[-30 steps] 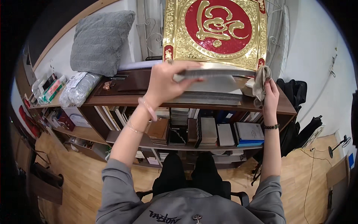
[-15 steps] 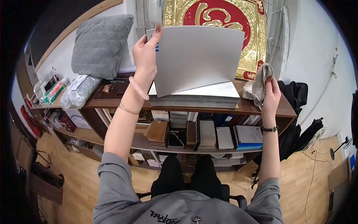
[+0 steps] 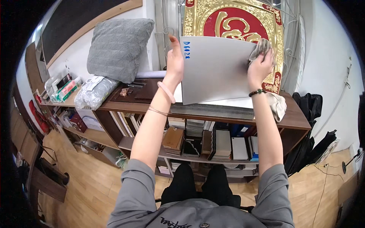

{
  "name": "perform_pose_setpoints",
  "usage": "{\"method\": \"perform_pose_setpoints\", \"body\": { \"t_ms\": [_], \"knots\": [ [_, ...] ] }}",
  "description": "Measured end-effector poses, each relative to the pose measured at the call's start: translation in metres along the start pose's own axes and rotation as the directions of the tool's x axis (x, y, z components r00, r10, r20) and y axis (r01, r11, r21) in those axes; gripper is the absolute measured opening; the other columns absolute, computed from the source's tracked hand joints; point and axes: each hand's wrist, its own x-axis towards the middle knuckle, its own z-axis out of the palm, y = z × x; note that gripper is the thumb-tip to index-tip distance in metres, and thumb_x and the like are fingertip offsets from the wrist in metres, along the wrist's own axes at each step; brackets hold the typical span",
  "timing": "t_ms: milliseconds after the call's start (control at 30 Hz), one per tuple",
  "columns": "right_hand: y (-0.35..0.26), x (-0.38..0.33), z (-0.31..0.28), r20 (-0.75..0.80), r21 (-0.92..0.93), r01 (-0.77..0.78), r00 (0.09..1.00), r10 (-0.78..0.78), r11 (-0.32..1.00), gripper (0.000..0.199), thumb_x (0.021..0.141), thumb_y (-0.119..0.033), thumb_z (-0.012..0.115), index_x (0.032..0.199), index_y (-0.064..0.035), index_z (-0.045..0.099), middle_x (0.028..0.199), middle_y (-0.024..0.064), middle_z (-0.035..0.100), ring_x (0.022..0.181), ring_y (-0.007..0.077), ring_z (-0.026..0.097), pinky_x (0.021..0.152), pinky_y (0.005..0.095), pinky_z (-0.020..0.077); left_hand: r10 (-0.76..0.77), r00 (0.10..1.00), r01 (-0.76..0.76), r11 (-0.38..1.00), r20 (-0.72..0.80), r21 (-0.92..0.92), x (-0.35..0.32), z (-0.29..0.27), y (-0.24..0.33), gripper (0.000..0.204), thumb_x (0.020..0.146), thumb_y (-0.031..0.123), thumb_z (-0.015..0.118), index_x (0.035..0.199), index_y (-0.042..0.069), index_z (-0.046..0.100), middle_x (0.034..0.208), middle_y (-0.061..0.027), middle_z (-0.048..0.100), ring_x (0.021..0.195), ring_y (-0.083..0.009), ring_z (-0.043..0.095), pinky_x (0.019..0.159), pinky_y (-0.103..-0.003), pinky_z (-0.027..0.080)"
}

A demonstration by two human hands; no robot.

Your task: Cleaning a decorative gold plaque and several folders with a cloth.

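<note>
Now that the grey sample panel (image 3: 216, 70) stands upright, left hand (image 3: 175, 62) grips its edge while right hand (image 3: 260, 64), clutching a cloth (image 3: 260, 47), has reached its top corner.

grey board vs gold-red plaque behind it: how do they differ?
The board is plain flat grey; the plaque is ornate, gold relief on red. The board is held upright in the left hand, with the right hand pressing a cloth to it; the plaque stands untouched behind it. The board shows whole; the plaque is partly hidden by it. Both are upright rectangular panels above the shelf.
</note>
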Motion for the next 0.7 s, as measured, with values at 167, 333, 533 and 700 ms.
{"method": "perform_pose_setpoints", "body": {
  "t_ms": [167, 333, 533, 700],
  "knots": [
    [-0.074, -0.065, 0.011, 0.135, 0.193, 0.162, 0.973, -0.190, 0.968, 0.049, 0.093, -0.016, 0.051, 0.141, -0.0116, 0.045, 0.150, 0.0127, 0.035, 0.141, 0.0327, 0.025, 0.117, 0.0472, 0.0103, 0.103, 0.991, -0.081, 0.972, -0.090, 0.219, 0.000, -0.013, -0.004, 0.079, 0.087, 0.077, 0.028, 0.076, 0.004, 0.058, 0.074, 0.0011, 0.056, 0.071, -0.0088, 0.050, 0.066, -0.026, 0.042],
    [-0.080, -0.083, -0.007, 0.303, 0.274, 0.576, 0.708, -0.638, 0.770, 0.048, 0.092, -0.015, 0.054, 0.139, -0.0186, 0.049, 0.149, 0.0080, 0.038, 0.141, 0.0332, 0.026, 0.117, 0.0469, 0.0109, 0.207, 0.963, -0.197, 0.978, -0.173, 0.075, -0.008, 0.009, -0.005, 0.071, 0.089, 0.072, 0.037, 0.063, 0.007, 0.051, 0.064, 0.0041, 0.050, 0.065, -0.0063, 0.044, 0.060, -0.023, 0.037],
    [-0.024, 0.000, -0.010, 0.159, 0.133, 0.044, 0.985, -0.065, 0.990, 0.052, 0.090, -0.010, 0.053, 0.141, -0.0163, 0.046, 0.152, 0.0132, 0.032, 0.142, 0.0381, 0.020, 0.117, 0.0474, 0.0105, 0.137, 0.980, -0.098, 0.964, -0.146, 0.248, -0.008, 0.010, 0.006, 0.061, 0.088, 0.062, 0.055, 0.062, 0.007, 0.052, 0.062, 0.0053, 0.048, 0.060, -0.0048, 0.041, 0.055, -0.021, 0.033],
    [-0.040, -0.076, -0.027, 0.438, 0.275, 0.348, 0.785, -0.439, 0.896, 0.057, 0.086, -0.003, 0.052, 0.141, -0.0158, 0.045, 0.153, 0.0138, 0.028, 0.143, 0.0363, 0.019, 0.116, 0.0467, 0.0174, 0.159, 0.972, -0.127, 0.974, -0.172, 0.187, 0.006, -0.004, -0.008, 0.054, 0.087, 0.054, 0.065, 0.064, 0.006, 0.056, 0.062, 0.0056, 0.048, 0.058, -0.0039, 0.040, 0.052, -0.021, 0.032]
  ]
}}
